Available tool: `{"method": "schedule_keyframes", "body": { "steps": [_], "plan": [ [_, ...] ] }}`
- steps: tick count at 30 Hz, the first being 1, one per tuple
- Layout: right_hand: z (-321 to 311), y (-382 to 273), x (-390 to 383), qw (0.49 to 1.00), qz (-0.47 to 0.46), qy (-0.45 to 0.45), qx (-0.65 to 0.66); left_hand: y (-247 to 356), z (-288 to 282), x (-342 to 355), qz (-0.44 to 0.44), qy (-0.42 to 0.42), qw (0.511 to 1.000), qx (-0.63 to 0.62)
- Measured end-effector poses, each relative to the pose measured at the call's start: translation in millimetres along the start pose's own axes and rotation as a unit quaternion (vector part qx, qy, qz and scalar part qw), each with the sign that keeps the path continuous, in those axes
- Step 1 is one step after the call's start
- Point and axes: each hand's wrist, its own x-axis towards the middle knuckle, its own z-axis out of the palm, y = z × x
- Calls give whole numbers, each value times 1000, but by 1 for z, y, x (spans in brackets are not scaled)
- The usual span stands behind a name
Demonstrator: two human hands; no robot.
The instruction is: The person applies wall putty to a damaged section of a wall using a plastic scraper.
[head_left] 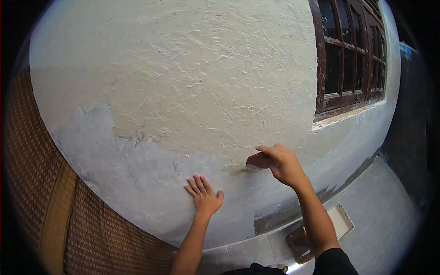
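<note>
A wall with rough, wrinkled cream paint (206, 87) fills most of the view, and a smoother grey-white band (137, 172) runs along its lower part. My left hand (205, 197) lies flat on that band, fingers spread, holding nothing. To its right, my right hand (286, 166) grips a flat dark-red piece (257, 161), which looks like a scraper or folded sandpaper; I cannot tell which. The piece's left edge is at the wall, beside a small brownish patch (234, 169) where cream paint meets the grey-white band. My fingers hide part of the piece.
A brown-framed window (341, 59) with dark panes is at the upper right, above a pale sill. Below my right forearm, a rectangular container (340, 221) stands on the grey floor (380, 206). Woven brown matting (32, 151) with a wooden post (57, 215) borders the wall at left.
</note>
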Motion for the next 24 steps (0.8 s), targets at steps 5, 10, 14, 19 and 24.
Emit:
{"method": "schedule_keyframes", "body": {
  "steps": [5, 10, 14, 19, 24],
  "plan": [
    [-5, -4, 27, 985, -73, -141, -62, 23, -6, 2, -53, -17, 998, -32],
    [21, 9, 50, 941, -193, -252, -117, 45, -1, 3, -98, -21, 993, -57],
    [15, -23, 72, 926, -238, -244, -162, 40, -7, 3, -101, -16, 994, -42],
    [17, -11, 71, 926, -245, -271, -100, 42, -2, 3, -107, -33, 992, -53],
    [29, -10, 71, 919, -239, -269, -164, 39, 4, -2, -107, -46, 992, -47]
  ]
}}
